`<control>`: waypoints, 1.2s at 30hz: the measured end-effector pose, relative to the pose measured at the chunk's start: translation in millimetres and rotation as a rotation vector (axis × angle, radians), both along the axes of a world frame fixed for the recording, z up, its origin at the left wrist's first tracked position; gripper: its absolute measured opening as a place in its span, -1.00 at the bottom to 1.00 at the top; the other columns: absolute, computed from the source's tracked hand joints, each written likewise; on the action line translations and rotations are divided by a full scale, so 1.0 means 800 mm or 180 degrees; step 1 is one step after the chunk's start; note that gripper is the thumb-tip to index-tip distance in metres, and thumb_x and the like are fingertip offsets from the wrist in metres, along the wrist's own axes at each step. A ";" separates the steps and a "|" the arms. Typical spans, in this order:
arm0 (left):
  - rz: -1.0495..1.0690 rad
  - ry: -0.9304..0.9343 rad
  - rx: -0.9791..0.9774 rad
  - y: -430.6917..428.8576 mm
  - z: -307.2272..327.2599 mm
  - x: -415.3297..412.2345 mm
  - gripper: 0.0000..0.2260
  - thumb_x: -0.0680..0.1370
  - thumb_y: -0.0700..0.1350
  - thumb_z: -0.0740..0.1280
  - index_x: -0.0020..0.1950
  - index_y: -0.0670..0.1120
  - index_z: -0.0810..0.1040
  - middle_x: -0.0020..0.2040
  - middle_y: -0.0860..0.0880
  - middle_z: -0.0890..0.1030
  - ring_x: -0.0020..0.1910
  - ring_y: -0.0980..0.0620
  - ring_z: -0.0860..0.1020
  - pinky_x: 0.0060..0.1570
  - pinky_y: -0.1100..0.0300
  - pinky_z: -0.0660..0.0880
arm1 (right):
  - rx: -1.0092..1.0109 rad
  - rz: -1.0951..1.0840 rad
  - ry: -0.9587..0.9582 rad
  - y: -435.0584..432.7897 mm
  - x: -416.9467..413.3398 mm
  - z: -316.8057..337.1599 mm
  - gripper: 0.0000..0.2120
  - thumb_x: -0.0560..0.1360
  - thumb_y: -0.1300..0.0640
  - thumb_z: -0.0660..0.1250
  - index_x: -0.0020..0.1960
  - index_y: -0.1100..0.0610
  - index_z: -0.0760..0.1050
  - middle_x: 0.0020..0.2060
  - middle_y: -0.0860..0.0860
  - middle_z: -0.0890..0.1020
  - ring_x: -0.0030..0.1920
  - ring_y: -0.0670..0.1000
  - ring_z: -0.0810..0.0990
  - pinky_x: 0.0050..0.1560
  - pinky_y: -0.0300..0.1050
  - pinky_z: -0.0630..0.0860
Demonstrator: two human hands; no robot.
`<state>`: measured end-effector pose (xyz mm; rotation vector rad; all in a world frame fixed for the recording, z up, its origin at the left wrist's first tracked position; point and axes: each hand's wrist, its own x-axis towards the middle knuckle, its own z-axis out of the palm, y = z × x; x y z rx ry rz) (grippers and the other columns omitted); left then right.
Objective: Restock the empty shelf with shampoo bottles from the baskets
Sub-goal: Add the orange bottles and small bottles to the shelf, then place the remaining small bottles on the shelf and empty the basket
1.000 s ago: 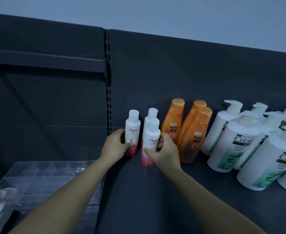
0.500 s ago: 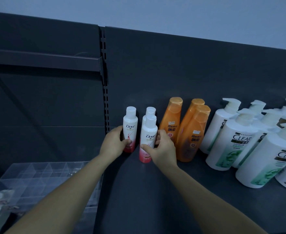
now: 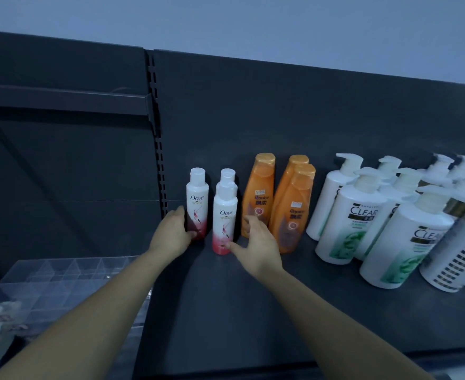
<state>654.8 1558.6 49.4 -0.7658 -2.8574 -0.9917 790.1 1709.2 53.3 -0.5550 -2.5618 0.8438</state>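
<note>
Shelf (image 3: pixel 253 311) looks mostly stocked, front row unfilled; left hand (image 3: pixel 172 233) grips pink bottle (image 3: pixel 197 204), right hand (image 3: pixel 258 245) spread wide beside front bottle (image 3: pixel 224 223)

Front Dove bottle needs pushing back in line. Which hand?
Probably right. The right hand is open with its thumb at the front Dove bottle; the left hand holds the left Dove bottle.

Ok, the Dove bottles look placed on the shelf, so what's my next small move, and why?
Probably ease the left hand off the left Dove bottle and draw both hands back. That bottle and the front Dove bottle stand upright on the shelf, and the right hand has its fingers spread, with only its thumb near the front bottle's base.
</note>
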 end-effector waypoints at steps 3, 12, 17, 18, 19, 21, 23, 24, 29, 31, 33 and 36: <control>0.0024 0.0098 -0.0283 -0.009 0.003 0.026 -0.69 0.47 -0.12 0.43 0.16 -0.12 0.45 0.11 -0.11 0.50 0.11 -0.12 0.49 0.05 0.04 0.45 | 0.0365 0.0187 -0.0306 0.004 0.029 0.002 -0.37 0.50 -0.06 0.40 0.48 0.08 0.26 0.36 0.01 0.44 0.38 0.02 0.40 0.34 -0.11 0.38; -0.0023 0.0612 -0.1275 -0.030 0.019 0.151 -0.66 0.50 0.04 0.39 0.16 -0.12 0.44 0.15 -0.06 0.47 0.21 -0.08 0.44 0.13 0.03 0.45 | 0.1147 0.0647 -0.0889 0.018 0.132 0.006 -0.43 0.55 -0.02 0.32 0.49 0.11 0.27 0.39 0.07 0.40 0.41 0.08 0.31 0.35 0.01 0.38; -0.0183 0.0845 -0.1497 -0.027 0.021 0.222 -0.67 0.50 0.04 0.38 0.12 -0.15 0.44 0.17 -0.08 0.49 0.25 -0.10 0.42 0.16 0.04 0.43 | 0.1258 0.0605 -0.1073 0.023 0.193 0.011 -0.43 0.55 -0.01 0.32 0.50 0.13 0.27 0.39 0.09 0.40 0.40 0.13 0.31 0.33 0.03 0.40; -0.0238 0.0871 -0.1510 -0.025 0.021 0.233 -0.67 0.50 0.04 0.39 0.12 -0.15 0.44 0.18 -0.09 0.49 0.25 -0.10 0.42 0.16 0.05 0.42 | 0.1261 0.0576 -0.1099 0.024 0.205 0.011 -0.42 0.55 0.00 0.32 0.50 0.13 0.26 0.38 0.10 0.40 0.40 0.13 0.31 0.33 0.03 0.39; -0.0298 0.0892 -0.1509 -0.023 0.022 0.243 -0.66 0.50 0.04 0.39 0.13 -0.15 0.44 0.19 -0.09 0.49 0.25 -0.10 0.42 0.16 0.05 0.41 | 0.1265 0.0540 -0.1120 0.024 0.218 0.010 -0.43 0.55 0.00 0.32 0.50 0.13 0.27 0.38 0.10 0.40 0.40 0.14 0.31 0.33 0.03 0.39; -0.0428 0.0916 -0.1460 -0.017 0.024 0.264 -0.65 0.51 0.02 0.38 0.17 -0.15 0.43 0.22 -0.10 0.48 0.28 -0.10 0.40 0.20 0.05 0.40 | 0.1278 0.0440 -0.1126 0.024 0.242 0.011 -0.45 0.55 0.03 0.30 0.49 0.13 0.27 0.37 0.10 0.40 0.39 0.14 0.31 0.32 0.03 0.39; -0.0589 0.0955 -0.1375 -0.009 0.028 0.282 -0.63 0.51 0.01 0.38 0.22 -0.16 0.42 0.26 -0.10 0.47 0.31 -0.10 0.37 0.24 0.04 0.38 | 0.1291 0.0307 -0.1119 0.025 0.265 0.012 -0.46 0.55 0.07 0.28 0.49 0.13 0.27 0.38 0.09 0.38 0.38 0.13 0.31 0.32 0.02 0.40; -0.0676 0.0988 -0.1353 -0.006 0.029 0.290 -0.61 0.51 0.01 0.37 0.24 -0.16 0.42 0.27 -0.10 0.46 0.32 -0.10 0.37 0.26 0.05 0.37 | 0.1295 0.0233 -0.1129 0.025 0.277 0.013 -0.46 0.55 0.08 0.28 0.49 0.13 0.27 0.39 0.09 0.38 0.38 0.13 0.31 0.31 0.02 0.40; -0.1150 0.1168 -0.1393 0.008 0.030 0.333 -0.49 0.53 0.01 0.35 0.40 -0.16 0.34 0.39 -0.10 0.39 0.41 -0.09 0.29 0.35 0.07 0.31 | 0.1258 -0.0233 -0.1281 0.016 0.342 0.013 -0.47 0.53 0.09 0.28 0.47 0.13 0.29 0.36 0.09 0.39 0.37 0.14 0.33 0.30 0.03 0.39; -0.1349 0.1214 -0.1374 0.013 0.026 0.354 -0.49 0.53 0.02 0.35 0.41 -0.16 0.33 0.40 -0.10 0.38 0.41 -0.09 0.29 0.36 0.07 0.30 | 0.1197 -0.0422 -0.1407 0.010 0.375 0.009 -0.51 0.52 0.10 0.28 0.43 0.14 0.32 0.33 0.10 0.41 0.35 0.15 0.34 0.29 0.04 0.40; -0.1559 0.1247 -0.1353 0.018 0.018 0.379 -0.53 0.53 0.02 0.35 0.36 -0.14 0.36 0.37 -0.10 0.40 0.39 -0.09 0.32 0.32 0.07 0.33 | 0.1131 -0.0621 -0.1495 0.005 0.412 0.001 -0.57 0.51 0.10 0.29 0.35 0.17 0.37 0.27 0.11 0.44 0.31 0.16 0.36 0.25 0.02 0.41; -0.1880 0.1325 -0.1327 0.026 0.007 0.421 -0.57 0.53 0.03 0.34 0.32 -0.12 0.38 0.34 -0.09 0.43 0.36 -0.09 0.33 0.28 0.07 0.34 | 0.1136 -0.0918 -0.1606 -0.007 0.471 -0.011 -0.63 0.50 0.11 0.29 0.28 0.17 0.41 0.22 0.11 0.47 0.28 0.17 0.41 0.21 -0.04 0.37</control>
